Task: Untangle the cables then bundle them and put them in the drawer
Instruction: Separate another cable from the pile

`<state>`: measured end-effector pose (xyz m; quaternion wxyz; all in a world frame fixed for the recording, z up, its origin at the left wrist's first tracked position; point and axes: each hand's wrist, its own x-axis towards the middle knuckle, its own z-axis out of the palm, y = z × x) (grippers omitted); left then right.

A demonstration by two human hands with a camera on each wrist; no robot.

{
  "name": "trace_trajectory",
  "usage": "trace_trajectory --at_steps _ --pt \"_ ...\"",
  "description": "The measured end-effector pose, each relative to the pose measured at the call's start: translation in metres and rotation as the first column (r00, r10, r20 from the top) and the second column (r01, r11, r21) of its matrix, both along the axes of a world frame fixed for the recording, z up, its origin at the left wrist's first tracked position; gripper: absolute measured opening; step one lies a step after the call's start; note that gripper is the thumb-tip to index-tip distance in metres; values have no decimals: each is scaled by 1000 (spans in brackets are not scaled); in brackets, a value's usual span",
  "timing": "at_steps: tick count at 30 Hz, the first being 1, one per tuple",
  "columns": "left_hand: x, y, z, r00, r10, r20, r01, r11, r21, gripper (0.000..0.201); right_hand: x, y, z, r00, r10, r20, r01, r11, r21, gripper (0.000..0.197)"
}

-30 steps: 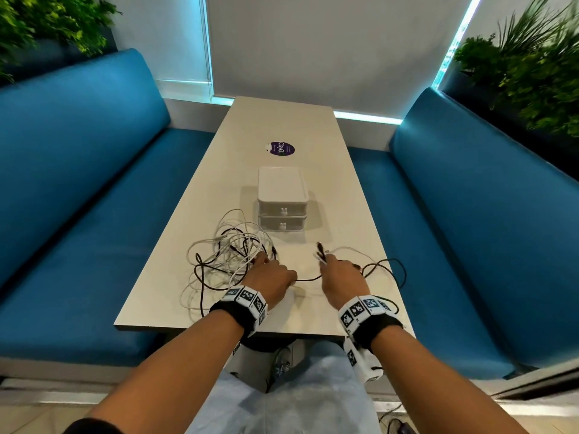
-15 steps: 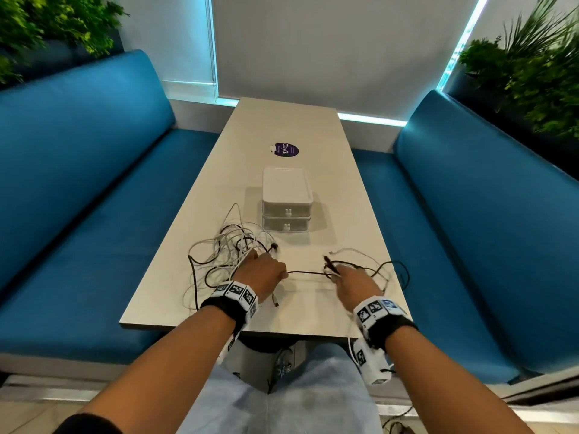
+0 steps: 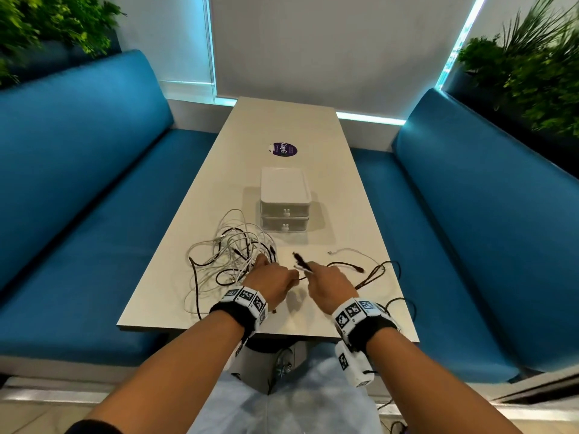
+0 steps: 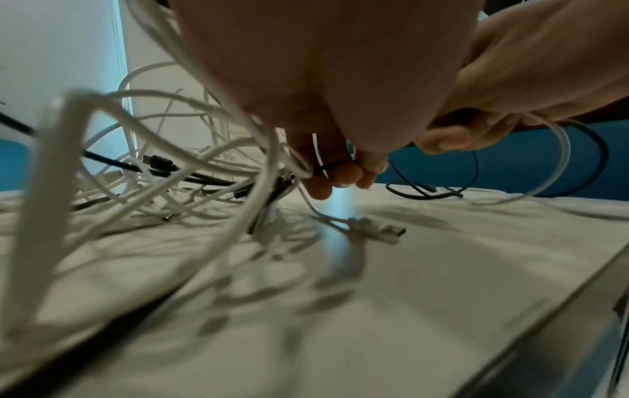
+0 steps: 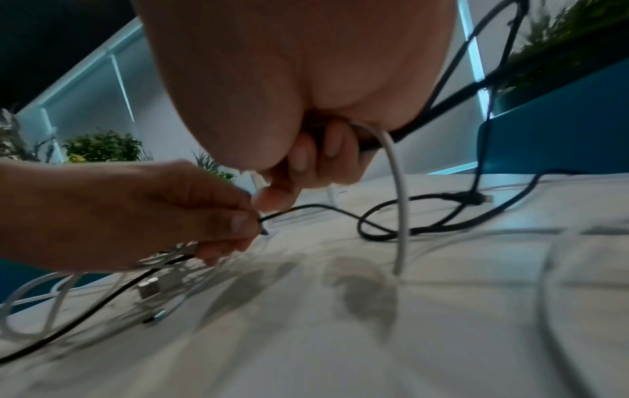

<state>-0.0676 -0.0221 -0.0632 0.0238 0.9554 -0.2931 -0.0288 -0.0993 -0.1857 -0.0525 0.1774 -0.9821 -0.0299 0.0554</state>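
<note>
Blue padded benches point(image 3: 78, 189) flank a long pale table point(image 3: 282, 126), with leafy plants point(image 3: 532, 67) behind each backrest. Near the table's front edge, the person's left hand point(image 3: 269, 281) curls its fingers into a tangle of white and black cables point(image 3: 228, 255) and pinches a thin black cable point(image 5: 327, 210) between thumb and fingertip. Just beside it, the right hand point(image 3: 329, 285) grips a bundle of cable ends point(image 3: 302, 264), black and white, whose plugs stick out past the knuckles. From under that hand a white cable point(image 5: 398, 204) hangs down to the tabletop, and black loops point(image 3: 376, 272) trail away on its outer side. Beyond both hands, a small white two-drawer box point(image 3: 284, 198) stands with both drawers closed. Farther off lies a round purple sticker point(image 3: 284, 149). A loose white plug point(image 4: 377, 229) rests on the table below the left hand's fingers.
</note>
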Motion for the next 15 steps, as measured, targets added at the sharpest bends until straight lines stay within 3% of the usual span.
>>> trace_trajectory --at_steps 6,15 --pt "3 6 -4 999 -20 -32 21 999 35 27 3 5 -4 990 11 -139 -8 1000 17 20" --pt "9 14 -10 1000 -26 4 25 996 87 21 -8 -65 -3 981 -184 -65 159 948 -277 24"
